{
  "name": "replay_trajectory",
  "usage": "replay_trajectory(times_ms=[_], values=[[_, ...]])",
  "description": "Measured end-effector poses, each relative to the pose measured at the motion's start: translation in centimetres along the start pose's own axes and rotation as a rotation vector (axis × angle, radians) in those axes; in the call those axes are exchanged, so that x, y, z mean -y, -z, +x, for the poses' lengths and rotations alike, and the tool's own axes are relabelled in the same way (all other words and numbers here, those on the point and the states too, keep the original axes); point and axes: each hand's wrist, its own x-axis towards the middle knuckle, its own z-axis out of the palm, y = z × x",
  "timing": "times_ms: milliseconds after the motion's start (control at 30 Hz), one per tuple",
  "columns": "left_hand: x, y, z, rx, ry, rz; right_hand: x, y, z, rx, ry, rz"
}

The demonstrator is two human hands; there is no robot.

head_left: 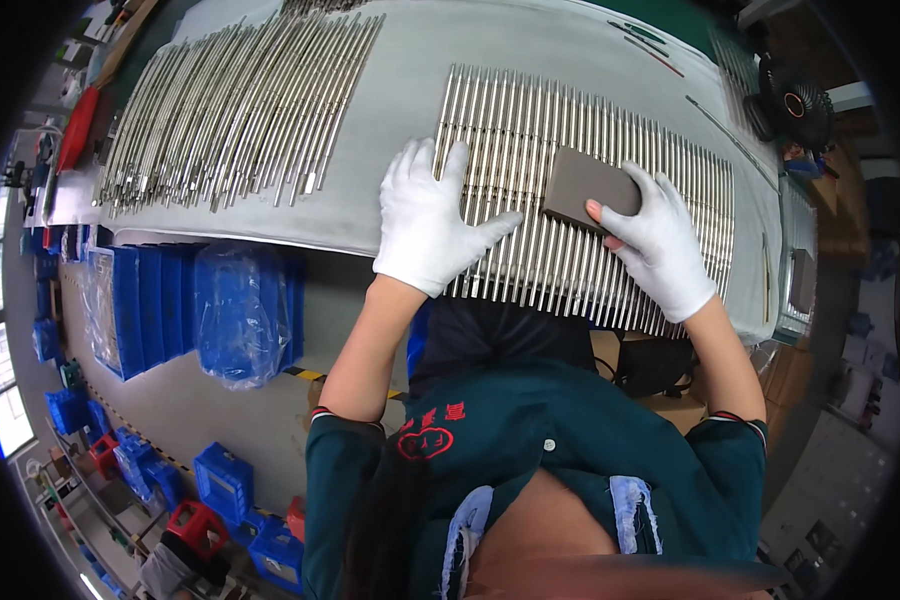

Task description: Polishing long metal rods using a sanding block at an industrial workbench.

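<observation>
A row of thin shiny metal rods (515, 130) lies side by side on the table in front of me, their near ends reaching past its edge. My right hand (662, 240), in a white glove with a bare fingertip and thumb tip showing, grips a grey-brown rectangular block (592, 188), which looks like a sanding sponge and rests on top of the rods. At the left end of the row, my left hand (432, 215) lies spread in a white glove, its thumb stretched over the rods. It holds nothing.
A second batch of metal rods (240, 110) lies at the table's left. Loose thin tools (645, 42) are at the back, and a small black fan (795, 103) stands at the right. Blue crates (150, 305), some wrapped in clear plastic, stand below the table's left edge (300, 240).
</observation>
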Motion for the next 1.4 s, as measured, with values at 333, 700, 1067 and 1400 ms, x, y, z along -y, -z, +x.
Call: replay_trajectory(times_ms=[333,700,1067,1400], values=[[0.0,0.3,0.0,0.02,0.022,-0.039,0.2,-0.3,-0.3,0.063,-0.126,-0.028],[-0.2,0.4,0.0,-0.005,0.06,-0.074,2.1,-2.2,3.9,-0.101,0.125,0.036],[-0.5,0.8,0.3,0.017,0.077,-0.186,2.9,-3.9,5.9,-0.173,0.169,0.072],[0.3,-0.1,0.1,-0.023,-0.024,-0.034,-4.5,1.5,-6.9,-0.102,-0.09,0.006]])
